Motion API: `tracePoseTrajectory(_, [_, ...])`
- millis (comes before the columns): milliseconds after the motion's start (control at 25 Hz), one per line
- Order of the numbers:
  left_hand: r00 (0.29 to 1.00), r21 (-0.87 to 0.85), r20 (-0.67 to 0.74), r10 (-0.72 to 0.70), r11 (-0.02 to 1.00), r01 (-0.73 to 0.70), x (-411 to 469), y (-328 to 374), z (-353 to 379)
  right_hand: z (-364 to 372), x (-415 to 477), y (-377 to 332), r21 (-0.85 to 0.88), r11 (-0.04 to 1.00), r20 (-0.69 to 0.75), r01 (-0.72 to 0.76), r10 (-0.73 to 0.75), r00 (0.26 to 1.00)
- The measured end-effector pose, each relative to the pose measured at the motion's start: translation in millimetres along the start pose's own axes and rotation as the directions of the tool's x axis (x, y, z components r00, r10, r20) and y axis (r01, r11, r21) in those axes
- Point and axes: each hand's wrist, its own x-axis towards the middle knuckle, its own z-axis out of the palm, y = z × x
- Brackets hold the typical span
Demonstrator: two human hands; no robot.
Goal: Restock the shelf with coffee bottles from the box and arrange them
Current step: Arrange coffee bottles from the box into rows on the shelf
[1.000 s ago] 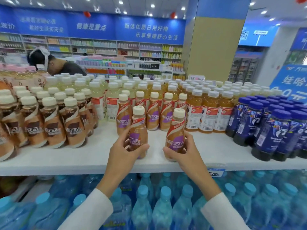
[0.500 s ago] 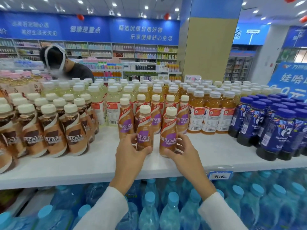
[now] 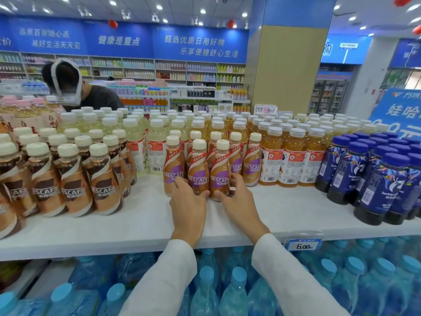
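Several purple-labelled Nescafe coffee bottles stand in a tight cluster on the white shelf [image 3: 136,226]. My left hand [image 3: 188,201] grips the base of one front coffee bottle [image 3: 197,165], thumb and fingers curled round it. Beside it, my right hand [image 3: 237,197] grips the other front coffee bottle [image 3: 220,167] the same way. Both bottles stand upright on the shelf, touching each other and the row behind [image 3: 251,160]. The box is not in view.
Brown-labelled Nescafe bottles [image 3: 73,179] fill the shelf's left. Pale and orange tea bottles [image 3: 291,160] stand behind and to the right, dark blue bottles [image 3: 378,179] at far right. Water bottles [image 3: 234,290] sit below; a price tag [image 3: 304,244] hangs on the edge. A person [image 3: 68,87] stands beyond.
Both hands have pushed their two bottles back and together, from the shelf's front up against the purple-labelled row. The person beyond the shelf has straightened up.
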Motion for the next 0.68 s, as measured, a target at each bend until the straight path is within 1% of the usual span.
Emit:
tracePoseTrajectory(200, [0.999, 0.047, -0.041, 0.026, 0.999, -0.024, -1, 3, 4, 3, 6, 2, 0.016, 1.000, 0.017, -0.027, 0.026, 1.000])
tracePoseTrajectory(400, [0.999, 0.011, -0.036, 0.005, 1.000, -0.004, 1, 3, 4, 4, 11, 8, 0.029, 1.000, 0.059, -0.008, 0.007, 0.998])
tracePoseTrajectory(480, [0.999, 0.008, -0.045, 0.025, 1.000, -0.025, 1, 2, 4, 5, 9, 9, 0.064, 0.998, 0.022, 0.012, -0.013, 1.000])
tracePoseTrajectory(600, [0.998, 0.015, -0.060, 0.031, 0.999, -0.031, 1, 2, 5, 7, 12, 9, 0.087, 0.996, -0.076, 0.004, 0.003, 0.997])
tracePoseTrajectory(680, [0.998, 0.021, -0.059, 0.017, 1.000, -0.016, 2, 3, 6, 9, 14, 9, 0.088, 0.996, -0.091, 0.003, 0.005, 0.996])
